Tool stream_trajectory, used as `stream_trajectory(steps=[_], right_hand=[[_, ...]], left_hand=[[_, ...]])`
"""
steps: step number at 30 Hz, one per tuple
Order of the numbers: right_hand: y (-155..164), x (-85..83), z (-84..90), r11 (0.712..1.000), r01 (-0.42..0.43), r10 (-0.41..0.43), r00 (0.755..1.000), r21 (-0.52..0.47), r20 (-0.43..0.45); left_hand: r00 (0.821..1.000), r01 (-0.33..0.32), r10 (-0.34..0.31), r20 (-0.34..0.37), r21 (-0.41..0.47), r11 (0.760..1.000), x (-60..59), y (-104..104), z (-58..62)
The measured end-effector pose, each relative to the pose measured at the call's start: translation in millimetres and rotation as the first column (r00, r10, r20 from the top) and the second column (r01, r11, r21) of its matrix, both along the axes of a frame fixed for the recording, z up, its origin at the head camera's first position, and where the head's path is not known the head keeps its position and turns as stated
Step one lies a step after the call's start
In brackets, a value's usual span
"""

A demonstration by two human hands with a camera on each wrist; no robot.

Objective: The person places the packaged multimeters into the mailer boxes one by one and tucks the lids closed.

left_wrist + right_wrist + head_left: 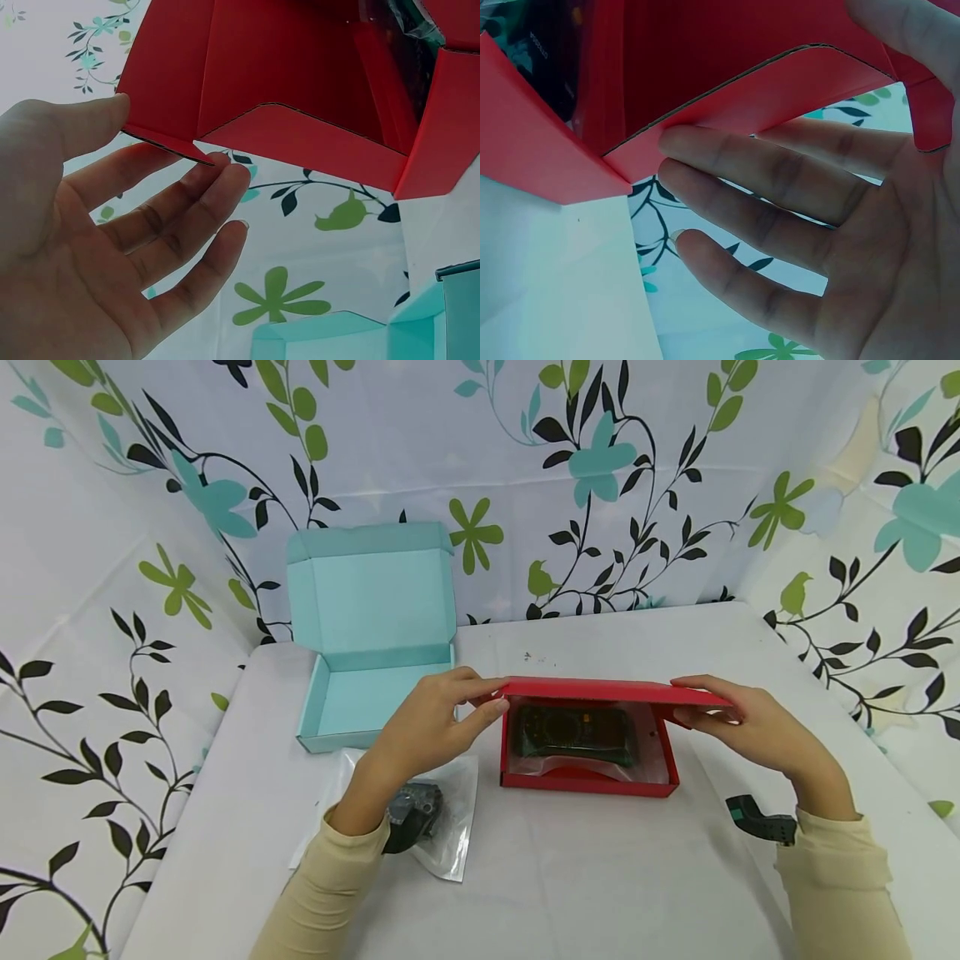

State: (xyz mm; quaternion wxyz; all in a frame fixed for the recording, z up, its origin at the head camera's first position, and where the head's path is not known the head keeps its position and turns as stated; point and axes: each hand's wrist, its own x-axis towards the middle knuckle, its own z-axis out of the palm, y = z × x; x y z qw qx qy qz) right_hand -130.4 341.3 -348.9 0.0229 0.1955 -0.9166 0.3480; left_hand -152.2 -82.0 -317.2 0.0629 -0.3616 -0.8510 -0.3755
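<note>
A red cardboard box point(588, 787) sits on the table with its lid point(600, 690) raised partway. Inside lies a dark green and black rectangular thing point(573, 732) in clear plastic. My left hand point(423, 727) pinches the lid's left front corner; in the left wrist view, the thumb and fingers lie on either side of the front flap point(165, 141). At the lid's right end, my right hand point(757, 731) holds the edge between thumb and fingers. In the right wrist view, its fingertips rest against the lid's side flap point(795, 105).
Behind my left hand, a light blue cardboard box point(371, 602) stands with its lid up. A clear plastic bag point(457, 814) with a dark grey item point(431, 797) lies partly hidden under my left forearm. Patterned cloth point(510, 485) hangs at the table's back and sides.
</note>
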Motion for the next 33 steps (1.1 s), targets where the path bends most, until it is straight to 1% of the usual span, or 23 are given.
stream_trajectory(steps=[3,6,9,12,16,19,23,26,33], right_hand=[[-0.2,2.6,2.0,1.000,0.010,-0.010,1.000,0.012,0.010],[0.6,6.4,5.8,0.999,0.038,-0.038,0.999,0.024,0.036],[1.8,11.5,10.3,0.997,0.072,-0.073,0.997,0.037,0.037],[1.8,18.0,13.5,0.994,0.108,-0.108,0.994,0.019,-0.005],[-0.6,25.6,14.8,0.985,0.170,-0.170,0.983,-0.010,-0.071],[-3.5,29.8,14.7,0.978,0.211,-0.210,0.974,-0.005,-0.083],[-5.6,34.1,12.6,0.979,0.206,-0.205,0.973,-0.001,-0.101],[-6.0,36.8,10.6,0.984,0.178,-0.180,0.976,-0.023,-0.124],[-7.9,39.3,5.7,0.985,0.157,-0.166,0.976,-0.076,-0.144]], left_hand=[[1.000,-0.002,0.002,-0.007,-0.005,1.000,0.7,-0.1,-0.6],[1.000,-0.003,0.003,-0.010,-0.009,1.000,1.3,0.1,-0.8],[1.000,-0.004,0.004,-0.008,-0.009,1.000,1.8,0.6,-1.0],[1.000,0.000,0.000,-0.008,-0.008,1.000,2.5,0.6,-1.8],[1.000,0.008,-0.008,-0.008,-0.010,1.000,3.6,-0.2,-3.5],[1.000,0.012,-0.012,-0.005,-0.012,1.000,4.6,-0.5,-4.5],[1.000,0.018,-0.018,-0.001,-0.019,1.000,6.4,-0.2,-5.4],[1.000,0.023,-0.023,-0.001,-0.027,0.999,7.4,0.0,-6.0],[0.999,0.035,-0.035,0.008,-0.020,0.999,9.7,-0.8,-8.2]])
